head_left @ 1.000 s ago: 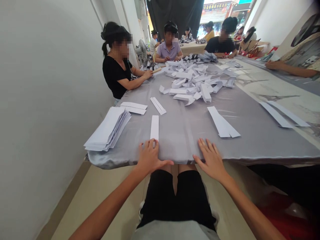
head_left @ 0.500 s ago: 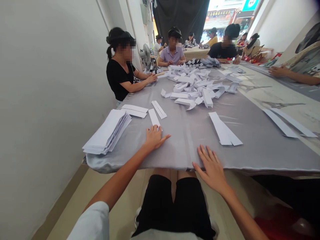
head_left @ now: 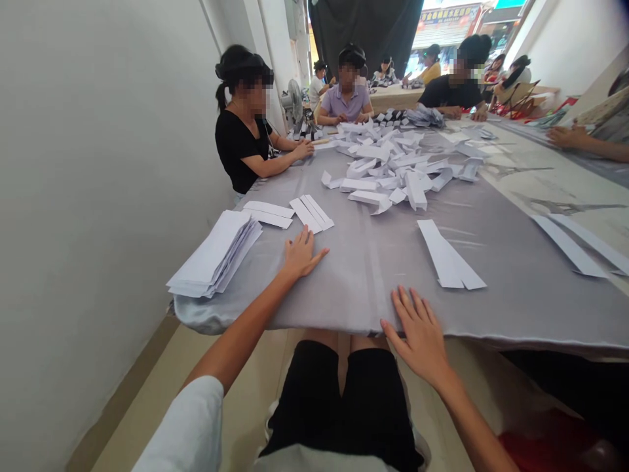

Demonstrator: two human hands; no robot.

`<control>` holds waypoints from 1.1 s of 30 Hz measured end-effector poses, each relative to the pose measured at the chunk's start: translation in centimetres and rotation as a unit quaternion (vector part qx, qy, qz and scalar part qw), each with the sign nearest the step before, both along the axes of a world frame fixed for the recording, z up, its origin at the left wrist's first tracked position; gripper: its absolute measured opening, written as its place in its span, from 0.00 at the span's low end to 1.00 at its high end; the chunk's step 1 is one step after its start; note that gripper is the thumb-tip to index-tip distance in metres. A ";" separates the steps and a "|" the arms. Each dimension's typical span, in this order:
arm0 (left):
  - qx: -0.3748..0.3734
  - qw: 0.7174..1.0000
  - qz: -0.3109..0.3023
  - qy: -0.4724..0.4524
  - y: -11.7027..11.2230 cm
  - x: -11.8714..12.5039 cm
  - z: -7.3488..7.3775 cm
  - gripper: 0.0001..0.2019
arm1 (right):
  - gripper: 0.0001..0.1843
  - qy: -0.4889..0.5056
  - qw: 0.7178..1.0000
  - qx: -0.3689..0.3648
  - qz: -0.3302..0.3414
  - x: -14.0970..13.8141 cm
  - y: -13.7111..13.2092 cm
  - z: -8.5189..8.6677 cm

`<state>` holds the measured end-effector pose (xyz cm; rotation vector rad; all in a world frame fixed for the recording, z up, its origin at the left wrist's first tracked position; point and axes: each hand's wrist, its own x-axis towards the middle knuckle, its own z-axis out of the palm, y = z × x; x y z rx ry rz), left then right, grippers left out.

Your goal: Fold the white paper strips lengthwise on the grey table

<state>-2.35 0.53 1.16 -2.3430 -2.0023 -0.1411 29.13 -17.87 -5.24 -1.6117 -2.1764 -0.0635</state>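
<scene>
My left hand (head_left: 299, 254) lies flat and open on the grey tablecloth (head_left: 363, 262), its fingertips just short of two folded white paper strips (head_left: 311, 213) lying side by side. My right hand (head_left: 420, 331) rests open, fingers spread, on the near edge of the table and holds nothing. A stack of white paper sheets (head_left: 219, 252) sits to the left of my left hand. A pair of long folded strips (head_left: 449, 255) lies beyond my right hand.
A heap of folded paper pieces (head_left: 393, 164) covers the table's middle. Two flat strips (head_left: 268, 214) lie near the stack, more strips (head_left: 574, 246) at the right. A person in black (head_left: 240, 147) sits at the left side; several others sit at the far end. A white wall runs along the left.
My left hand pushed a folded strip forward from the near edge and let it go beside another strip. My right hand stayed flat at the table's edge.
</scene>
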 end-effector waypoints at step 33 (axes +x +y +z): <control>0.248 0.939 0.153 -0.185 -9.9 -18.4 3.9 0.20 | 0.37 -0.025 0.996 0.084 -0.016 -1.1 -0.4 -0.5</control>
